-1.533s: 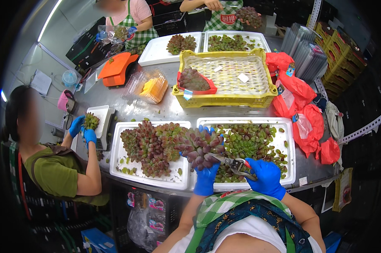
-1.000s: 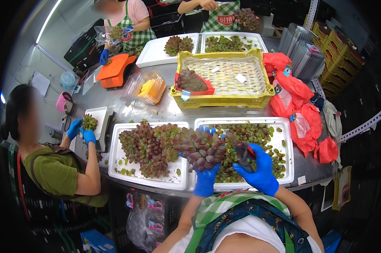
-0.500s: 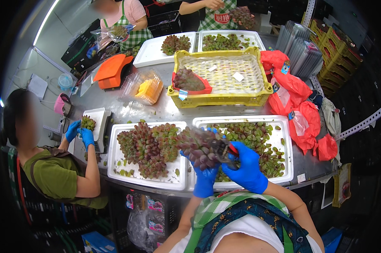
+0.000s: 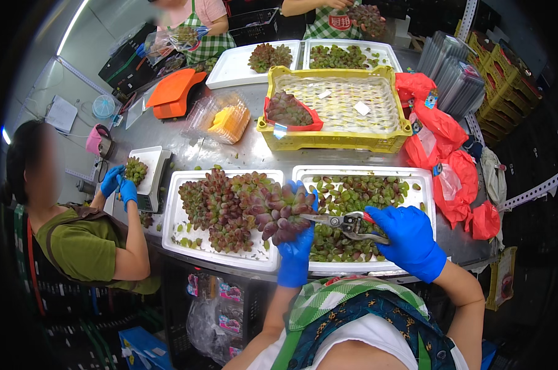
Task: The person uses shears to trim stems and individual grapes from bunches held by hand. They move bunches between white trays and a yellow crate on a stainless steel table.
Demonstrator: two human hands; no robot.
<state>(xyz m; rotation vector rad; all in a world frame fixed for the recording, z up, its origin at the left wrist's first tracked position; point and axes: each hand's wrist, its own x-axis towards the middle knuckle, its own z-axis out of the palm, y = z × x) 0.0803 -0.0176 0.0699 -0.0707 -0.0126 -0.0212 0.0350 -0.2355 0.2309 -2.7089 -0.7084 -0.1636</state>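
Note:
A bunch of long purple-green grapes rests in my blue-gloved left hand, whose fingers close round it from below and behind. Pruning shears with red-trimmed handles are gripped in my gloved right hand; their blade tips point left and reach the bunch's right side. Under the shears lies a white tray full of loose grapes. To its left, another white tray holds several whole bunches, which the held bunch partly overlaps.
Beyond the trays stand a yellow crate with one red-wrapped bunch, a clear plastic box, and an orange holder. Red bags lie right. At left a co-worker handles grapes at a scale; two people work across the table.
My right hand has drawn away to the right with the shears, which now show fully. The held bunch has shifted slightly left. The whole view has shifted a little.

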